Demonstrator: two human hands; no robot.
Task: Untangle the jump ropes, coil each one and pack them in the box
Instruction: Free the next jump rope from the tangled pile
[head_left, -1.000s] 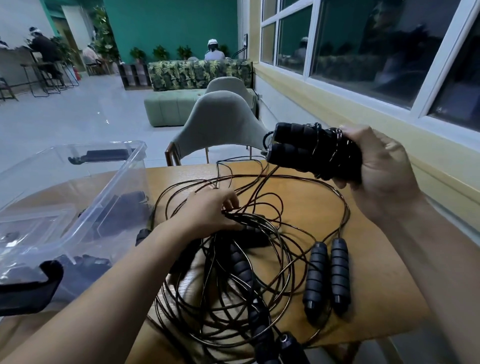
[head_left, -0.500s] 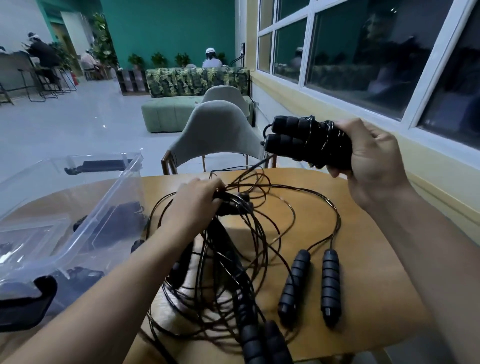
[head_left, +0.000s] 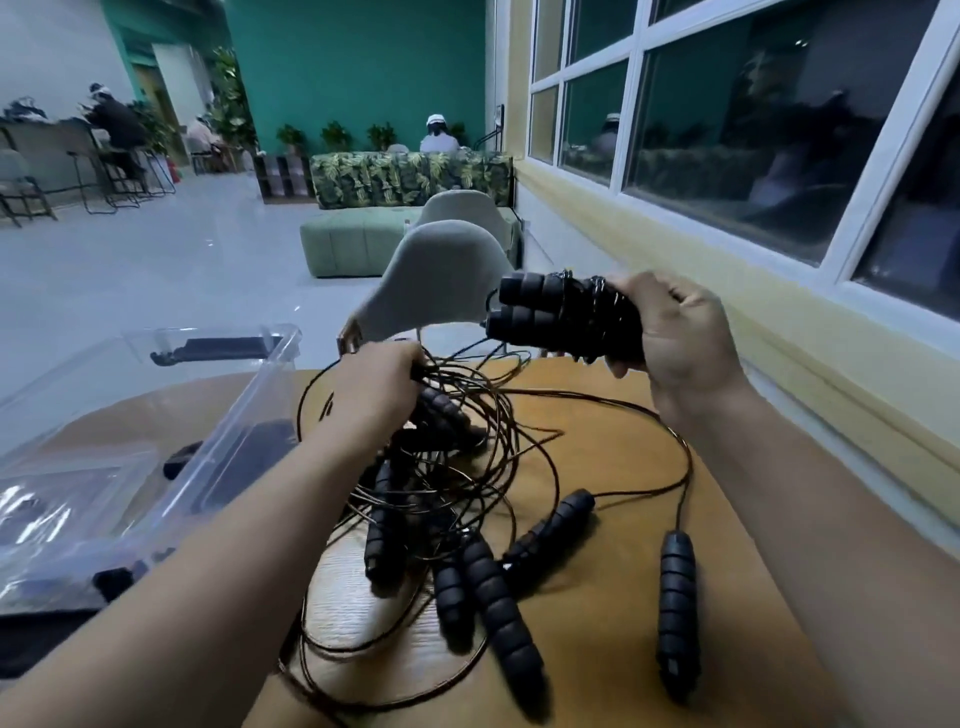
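Right hand (head_left: 675, 332) clenches coiled black foam-handled jump rope (head_left: 561, 317) above wooden table's (head_left: 613, 613) far edge; left hand (head_left: 374, 389) grasps tangled thin black cords (head_left: 467, 467) mid-table, beside clear plastic box (head_left: 244, 415) at left edge.

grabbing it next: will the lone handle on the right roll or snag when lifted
Probably rolls: the handle is a ribbed cylinder loose on the table. Its thin cord looks floppy and joins the tangle, so likely snags.

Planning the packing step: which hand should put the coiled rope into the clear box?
Right, likely: the right hand grips the coiled rope, while the left hand is busy gripping the tangled cords. The box lies leftward, so it must reach across.
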